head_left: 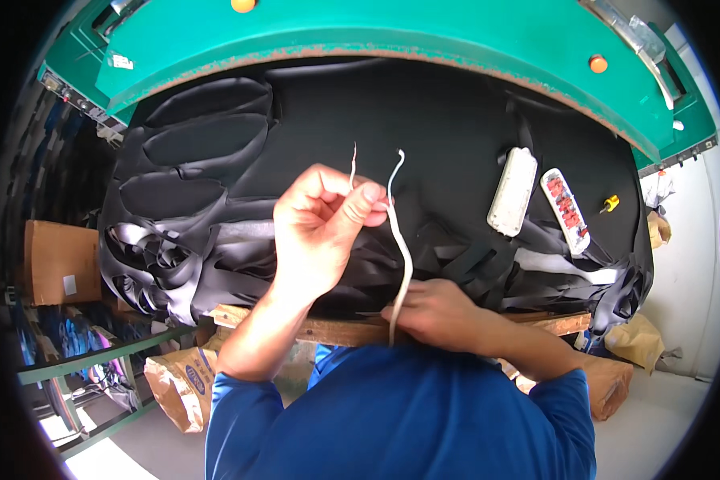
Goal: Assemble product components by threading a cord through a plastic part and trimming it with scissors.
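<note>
My left hand [320,220] is raised over the work surface, thumb and fingers pinching the split end of a white electric cable [406,268]. One thin wire with a bare, frayed copper tip [354,160] sticks up from the pinch. A second, pale wire [394,172] curves up beside it, its tip bent over. From there the cable runs down towards my body, passing the fingers of my right hand [440,316]. That hand is closed near the wooden edge; a thin, pointed sliver shows by its fingertips, too small to name.
To the right lie a white elongated casing [512,192], a matching power strip half with red inner parts [566,210] and a yellow-handled screwdriver [610,204]. Black sheet material [336,104] with cut-out ovals and scraps covers the table. A green machine [416,32] spans the far side.
</note>
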`<state>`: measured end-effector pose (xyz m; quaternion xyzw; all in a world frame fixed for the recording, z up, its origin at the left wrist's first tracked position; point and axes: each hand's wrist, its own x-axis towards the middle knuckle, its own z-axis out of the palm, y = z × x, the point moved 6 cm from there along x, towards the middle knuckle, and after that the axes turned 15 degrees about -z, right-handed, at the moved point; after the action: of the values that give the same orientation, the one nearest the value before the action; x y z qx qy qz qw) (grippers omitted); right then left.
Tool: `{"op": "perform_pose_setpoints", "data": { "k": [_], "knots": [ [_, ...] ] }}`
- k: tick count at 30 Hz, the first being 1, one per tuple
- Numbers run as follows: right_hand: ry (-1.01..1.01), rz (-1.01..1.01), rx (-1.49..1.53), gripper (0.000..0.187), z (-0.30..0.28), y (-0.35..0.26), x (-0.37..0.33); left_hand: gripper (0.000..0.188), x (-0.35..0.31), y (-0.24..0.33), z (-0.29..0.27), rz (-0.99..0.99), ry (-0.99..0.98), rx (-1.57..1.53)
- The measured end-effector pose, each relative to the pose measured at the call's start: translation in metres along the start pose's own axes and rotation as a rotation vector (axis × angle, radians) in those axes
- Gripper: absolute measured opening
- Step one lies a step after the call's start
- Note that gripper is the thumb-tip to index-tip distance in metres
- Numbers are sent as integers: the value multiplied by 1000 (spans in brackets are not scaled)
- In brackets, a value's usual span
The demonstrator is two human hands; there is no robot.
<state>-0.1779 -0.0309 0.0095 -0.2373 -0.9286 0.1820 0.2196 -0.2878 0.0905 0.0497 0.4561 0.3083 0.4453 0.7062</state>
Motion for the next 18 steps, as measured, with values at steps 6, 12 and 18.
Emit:
{"op": "perform_pose_setpoints", "data": {
  "k": [6,12,18],
  "knots": [
    [166,34,131,18,-22,2,-5,8,6,-13,11,-106,-106,-92],
    [683,590,836,20,-96,63,-19,10,13,-21,26,-155,-167,-21],
    [832,431,851,14,-87,72,-15,11,13,-28,39,-189,-199,-53]
  ]
}}
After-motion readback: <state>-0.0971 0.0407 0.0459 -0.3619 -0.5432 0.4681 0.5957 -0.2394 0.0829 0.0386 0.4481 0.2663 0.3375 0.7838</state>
